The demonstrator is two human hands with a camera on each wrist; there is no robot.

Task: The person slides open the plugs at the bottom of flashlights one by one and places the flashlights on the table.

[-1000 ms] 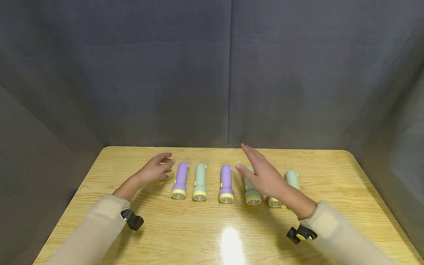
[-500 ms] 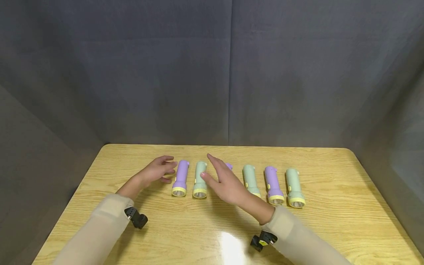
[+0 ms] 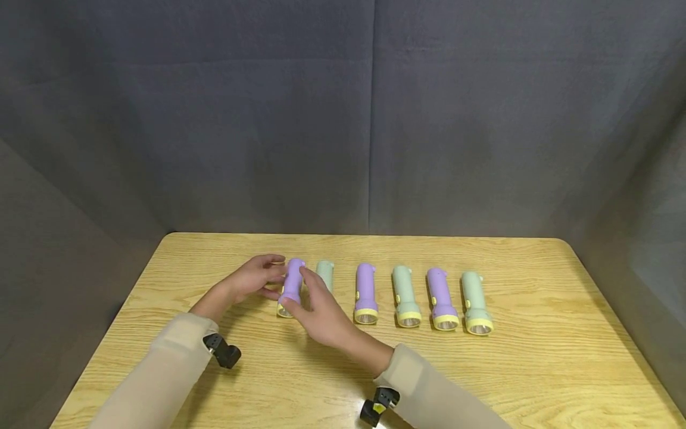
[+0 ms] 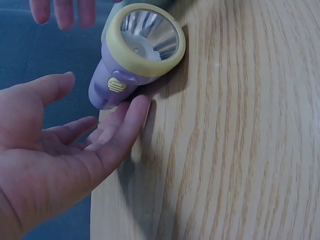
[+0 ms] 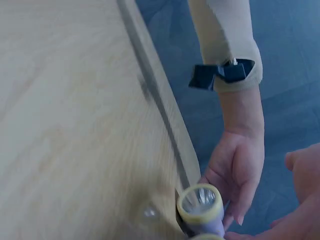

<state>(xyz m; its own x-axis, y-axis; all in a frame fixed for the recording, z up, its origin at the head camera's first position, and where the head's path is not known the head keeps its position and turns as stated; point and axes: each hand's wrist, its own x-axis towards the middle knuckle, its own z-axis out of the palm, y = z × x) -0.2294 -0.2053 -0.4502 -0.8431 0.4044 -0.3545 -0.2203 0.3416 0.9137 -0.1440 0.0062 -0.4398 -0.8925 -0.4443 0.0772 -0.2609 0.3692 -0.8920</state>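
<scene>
The leftmost purple flashlight (image 3: 293, 280) lies on the wooden table, its yellow-rimmed lens towards me. My left hand (image 3: 252, 278) is just to its left with fingers spread loosely. In the left wrist view, that hand's fingertips are beside the barrel of the flashlight (image 4: 107, 80); whether they touch is unclear. My right hand (image 3: 323, 313) reaches over from the right, thumb apart from the fingers, in front of the pale green flashlight (image 3: 325, 273) and partly hiding it. In the right wrist view, both the left hand (image 5: 237, 165) and the right hand (image 5: 302, 215) flank the purple flashlight (image 5: 212, 227).
Further right in the same row lie a purple flashlight (image 3: 366, 286), a green one (image 3: 404, 289), another purple one (image 3: 439, 292) and a green one (image 3: 474, 292). Dark grey curtains (image 3: 268, 131) stand behind the wooden table (image 3: 536, 357) and at its sides.
My right hand has swept left across the row, from above the right-hand flashlights to the leftmost purple one. The left hand has shifted slightly right towards it. The flashlights lie as before.
</scene>
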